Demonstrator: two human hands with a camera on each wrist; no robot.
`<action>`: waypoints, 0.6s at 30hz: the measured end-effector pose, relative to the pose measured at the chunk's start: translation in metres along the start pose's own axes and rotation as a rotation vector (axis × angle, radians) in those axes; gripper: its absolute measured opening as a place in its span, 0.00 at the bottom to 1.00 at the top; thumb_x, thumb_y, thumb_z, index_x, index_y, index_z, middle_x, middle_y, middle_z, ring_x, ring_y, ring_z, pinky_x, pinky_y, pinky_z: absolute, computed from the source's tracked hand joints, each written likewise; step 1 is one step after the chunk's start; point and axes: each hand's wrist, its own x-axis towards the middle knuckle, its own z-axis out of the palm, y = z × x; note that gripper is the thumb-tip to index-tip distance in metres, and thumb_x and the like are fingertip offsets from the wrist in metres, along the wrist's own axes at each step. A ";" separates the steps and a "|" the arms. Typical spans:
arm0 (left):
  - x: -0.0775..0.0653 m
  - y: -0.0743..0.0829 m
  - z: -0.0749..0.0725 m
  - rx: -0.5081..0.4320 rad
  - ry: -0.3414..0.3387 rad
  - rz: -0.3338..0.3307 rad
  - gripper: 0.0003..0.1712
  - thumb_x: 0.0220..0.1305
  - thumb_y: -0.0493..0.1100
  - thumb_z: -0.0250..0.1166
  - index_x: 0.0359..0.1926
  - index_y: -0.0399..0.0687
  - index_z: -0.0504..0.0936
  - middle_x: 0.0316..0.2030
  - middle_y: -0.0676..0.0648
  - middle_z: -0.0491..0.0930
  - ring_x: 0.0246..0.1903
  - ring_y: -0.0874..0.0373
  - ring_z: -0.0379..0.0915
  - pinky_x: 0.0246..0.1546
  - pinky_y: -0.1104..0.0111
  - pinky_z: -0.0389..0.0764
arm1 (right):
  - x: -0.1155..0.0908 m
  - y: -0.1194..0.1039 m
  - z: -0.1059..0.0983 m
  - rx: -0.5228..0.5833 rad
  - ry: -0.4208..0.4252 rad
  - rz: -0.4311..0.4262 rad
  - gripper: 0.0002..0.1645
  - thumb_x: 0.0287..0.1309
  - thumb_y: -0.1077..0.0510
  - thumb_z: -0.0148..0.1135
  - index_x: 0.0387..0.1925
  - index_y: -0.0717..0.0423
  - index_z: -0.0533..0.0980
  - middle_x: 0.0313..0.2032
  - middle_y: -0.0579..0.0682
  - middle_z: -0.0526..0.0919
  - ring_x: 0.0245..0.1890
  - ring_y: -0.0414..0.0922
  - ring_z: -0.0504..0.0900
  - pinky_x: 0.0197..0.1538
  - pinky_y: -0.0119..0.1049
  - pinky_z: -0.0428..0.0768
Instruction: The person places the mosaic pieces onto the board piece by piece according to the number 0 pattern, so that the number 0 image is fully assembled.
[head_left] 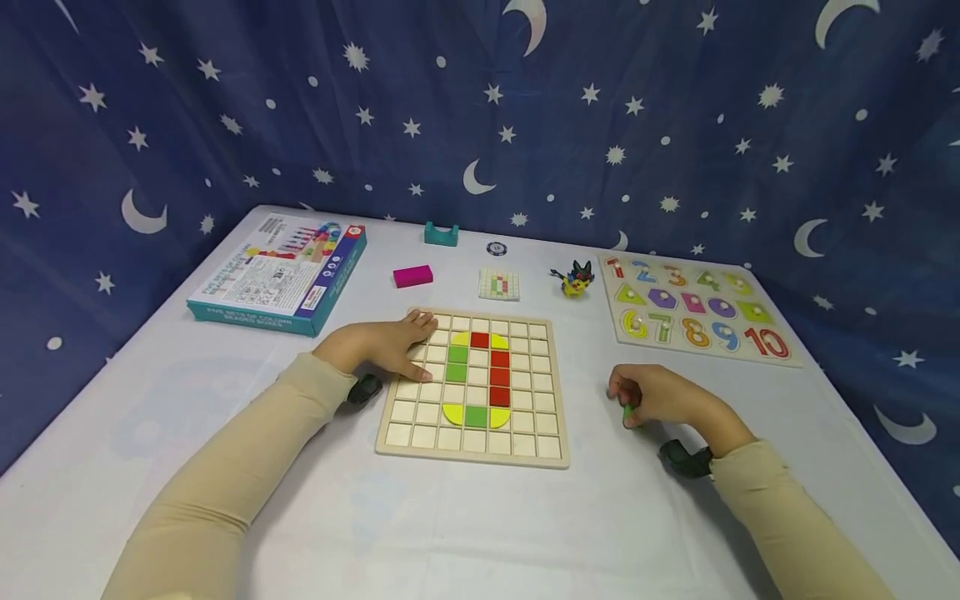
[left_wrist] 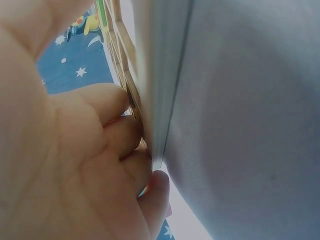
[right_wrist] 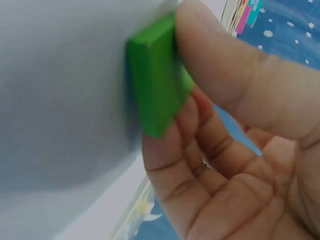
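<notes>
A wooden grid board (head_left: 472,460) lies on the table, with red, green and yellow tiles set in a ring pattern in its cells. The left hand (head_left: 386,343) rests on the board's left edge, fingers spread over the cells; in the left wrist view its fingertips (left_wrist: 131,135) touch the rim. Right of the board, the right hand (head_left: 663,395) pinches a green tile (right_wrist: 160,75) between thumb and fingers, close over the white tabletop. A small pattern card (head_left: 498,285) showing a similar coloured grid lies behind the board.
Back left lies a flat toy box (head_left: 277,271). A magenta block (head_left: 412,277), a teal notched block (head_left: 441,234), a round chip (head_left: 497,248) and a small yellow-black figure (head_left: 575,282) stand along the back. A number puzzle board (head_left: 697,308) lies at the right.
</notes>
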 end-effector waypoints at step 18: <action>-0.003 -0.001 0.003 -0.027 0.003 0.005 0.56 0.56 0.58 0.63 0.70 0.34 0.40 0.71 0.37 0.33 0.70 0.42 0.23 0.69 0.50 0.38 | 0.009 -0.014 0.004 0.024 0.053 -0.006 0.16 0.35 0.73 0.70 0.24 0.57 0.72 0.24 0.47 0.73 0.28 0.42 0.70 0.30 0.33 0.72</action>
